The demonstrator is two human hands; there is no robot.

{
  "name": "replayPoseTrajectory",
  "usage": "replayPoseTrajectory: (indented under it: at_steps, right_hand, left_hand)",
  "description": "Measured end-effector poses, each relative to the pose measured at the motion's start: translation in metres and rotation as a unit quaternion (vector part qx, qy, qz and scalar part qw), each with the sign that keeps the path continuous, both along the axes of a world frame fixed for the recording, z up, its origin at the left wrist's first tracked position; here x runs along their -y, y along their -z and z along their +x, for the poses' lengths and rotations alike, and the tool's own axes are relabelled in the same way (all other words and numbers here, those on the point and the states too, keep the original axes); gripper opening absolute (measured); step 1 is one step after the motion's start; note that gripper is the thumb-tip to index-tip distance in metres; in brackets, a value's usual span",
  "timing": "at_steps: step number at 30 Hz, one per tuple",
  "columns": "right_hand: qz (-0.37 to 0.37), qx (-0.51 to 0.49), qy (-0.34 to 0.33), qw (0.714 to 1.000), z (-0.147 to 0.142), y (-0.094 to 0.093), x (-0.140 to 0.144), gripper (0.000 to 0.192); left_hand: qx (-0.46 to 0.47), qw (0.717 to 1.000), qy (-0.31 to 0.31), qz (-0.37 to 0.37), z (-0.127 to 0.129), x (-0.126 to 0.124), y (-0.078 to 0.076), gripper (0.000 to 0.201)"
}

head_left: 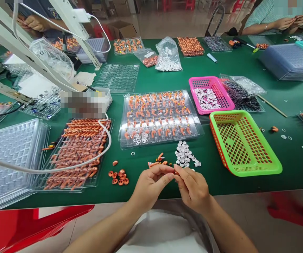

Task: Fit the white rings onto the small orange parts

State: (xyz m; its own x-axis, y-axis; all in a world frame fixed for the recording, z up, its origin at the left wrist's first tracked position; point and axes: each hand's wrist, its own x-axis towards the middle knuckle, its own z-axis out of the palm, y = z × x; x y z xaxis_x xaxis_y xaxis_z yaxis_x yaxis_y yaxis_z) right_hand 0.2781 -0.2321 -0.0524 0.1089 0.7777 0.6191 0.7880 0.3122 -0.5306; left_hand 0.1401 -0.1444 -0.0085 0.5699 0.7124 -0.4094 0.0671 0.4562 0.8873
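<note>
Stretching across the scene, the green tabletop [246, 66] is carrying a clear tray [159, 117] of orange parts. Near its edge, the left hand [149, 186] and right hand [193, 189] are meeting fingertip to fingertip, pinching a small orange piece [176, 172] between them, just near a pile of white discs [184, 156].

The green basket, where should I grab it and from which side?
Judging by its pose, take the green basket by the near rim, coming from the table edge beside the right hand. It sits flat and looks empty, its raised rim offers a grip, and that side is open; the pink basket and a tray crowd the far left.
</note>
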Motion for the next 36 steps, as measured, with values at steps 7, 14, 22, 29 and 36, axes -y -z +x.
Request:
replayPoseTrajectory:
  at_steps: [7,14,22,29,36]
  right_hand:
    - [-0.021,0.001,-0.024,0.999,0.002,-0.003,0.003,0.044]
    - [-0.062,-0.019,-0.062,0.996,0.005,0.0,0.005,0.047]
    - [-0.088,-0.012,-0.074,0.993,0.007,-0.004,0.006,0.046]
    - [-0.082,-0.03,-0.073,0.994,0.007,-0.006,0.006,0.041]
    - [-0.084,-0.051,-0.054,0.994,0.004,-0.003,0.007,0.039]
  left_hand:
    - [0.011,0.999,0.017,-0.041,0.001,-0.004,0.006,0.013]
    - [0.027,0.992,0.009,-0.121,0.001,-0.004,0.012,0.018]
    - [0.043,0.98,-0.01,-0.196,0.005,-0.003,0.008,0.018]
    - [0.07,0.969,-0.032,-0.235,0.005,0.0,0.006,0.018]
    - [0.081,0.965,-0.032,-0.248,0.005,0.004,0.007,0.018]
